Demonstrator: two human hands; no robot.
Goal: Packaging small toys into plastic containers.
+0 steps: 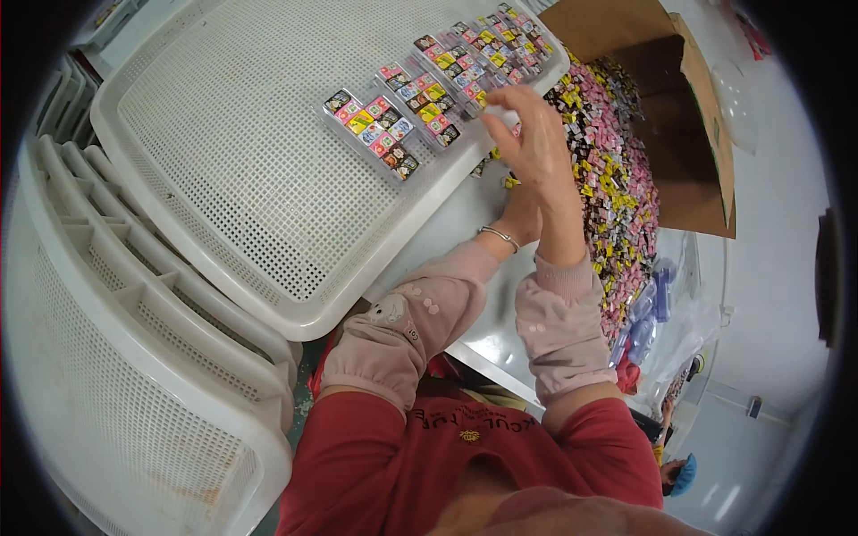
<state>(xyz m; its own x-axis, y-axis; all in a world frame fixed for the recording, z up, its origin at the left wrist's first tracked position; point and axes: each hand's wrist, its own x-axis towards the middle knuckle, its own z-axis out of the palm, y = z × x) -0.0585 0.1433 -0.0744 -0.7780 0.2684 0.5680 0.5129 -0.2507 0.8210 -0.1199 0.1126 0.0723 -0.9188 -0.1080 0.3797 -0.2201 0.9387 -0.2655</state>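
Observation:
My right hand is raised at the near right edge of a white perforated tray. Its thumb and fingers curl round something small and whitish that I cannot make out. Crossing behind my right wrist, my left hand shows little beyond its bracelet; its fingers are hidden. On the tray stand several clear plastic boxes, filled with small square wrapped pieces in pink, yellow, black and white. A large heap of loose wrapped pieces lies right of my hands.
A brown cardboard box lies open behind the heap. Blue-tinted clear plastic pieces rest near its lower end. Stacked white perforated trays fill the left side. Another person in a blue cap is at the lower right.

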